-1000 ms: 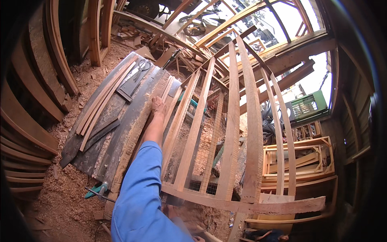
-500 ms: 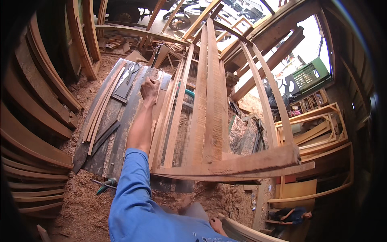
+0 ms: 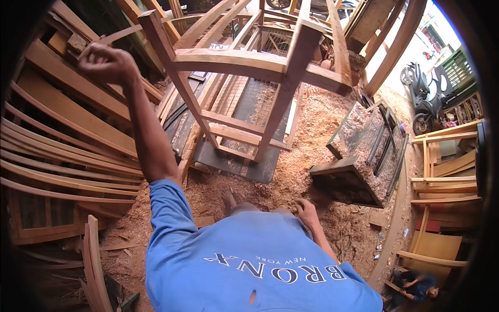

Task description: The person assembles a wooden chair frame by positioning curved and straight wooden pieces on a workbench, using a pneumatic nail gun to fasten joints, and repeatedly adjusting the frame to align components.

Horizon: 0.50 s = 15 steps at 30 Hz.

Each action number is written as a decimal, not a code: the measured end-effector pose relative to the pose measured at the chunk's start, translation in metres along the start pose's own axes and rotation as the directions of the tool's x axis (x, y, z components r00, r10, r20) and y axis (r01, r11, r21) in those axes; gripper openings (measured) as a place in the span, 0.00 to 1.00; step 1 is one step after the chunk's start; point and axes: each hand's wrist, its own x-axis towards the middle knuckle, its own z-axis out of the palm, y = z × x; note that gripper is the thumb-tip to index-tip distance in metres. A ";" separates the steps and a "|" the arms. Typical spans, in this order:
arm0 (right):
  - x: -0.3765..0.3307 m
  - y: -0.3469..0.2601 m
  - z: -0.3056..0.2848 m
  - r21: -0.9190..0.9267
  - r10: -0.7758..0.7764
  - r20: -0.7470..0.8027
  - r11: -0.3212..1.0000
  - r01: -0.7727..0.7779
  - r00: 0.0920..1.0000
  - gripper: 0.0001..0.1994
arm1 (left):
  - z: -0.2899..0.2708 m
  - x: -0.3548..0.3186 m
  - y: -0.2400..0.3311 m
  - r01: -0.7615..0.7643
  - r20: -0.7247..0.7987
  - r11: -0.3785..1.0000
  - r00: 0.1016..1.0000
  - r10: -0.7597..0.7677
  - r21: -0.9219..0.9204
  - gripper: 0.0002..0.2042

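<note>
My left hand (image 3: 109,65) is raised at the upper left, fingers curled closed; whatever lies in them, if anything, is hidden. A thin wooden strip (image 3: 122,34) passes just beyond its knuckles; I cannot tell whether they touch. To the right of this hand stands a large wooden frame (image 3: 228,60) with long legs and crossbars, over a dark board (image 3: 239,164). My right hand (image 3: 306,212) hangs low near my lap, fingers loosely bent and apart, with nothing seen in it. The frame is the nearest large thing ahead of it.
Curved wooden slats (image 3: 67,171) are stacked along the left. A shavings-covered dark box-like stand (image 3: 358,171) tilts on the right. Shavings (image 3: 296,151) cover the floor. More wooden frames (image 3: 447,182), a motorcycle (image 3: 429,99) and another person (image 3: 418,286) are at the right.
My left hand has lifted off the bench and moved up and left. The view has shifted, and the wooden frame now shows end-on. My right hand has come further into view.
</note>
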 end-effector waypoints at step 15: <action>-0.020 -0.222 -0.124 -0.041 -0.587 0.519 0.710 0.703 0.622 0.31 | -0.238 -0.115 0.319 0.911 -0.128 0.168 0.128 -0.983 -0.376 0.11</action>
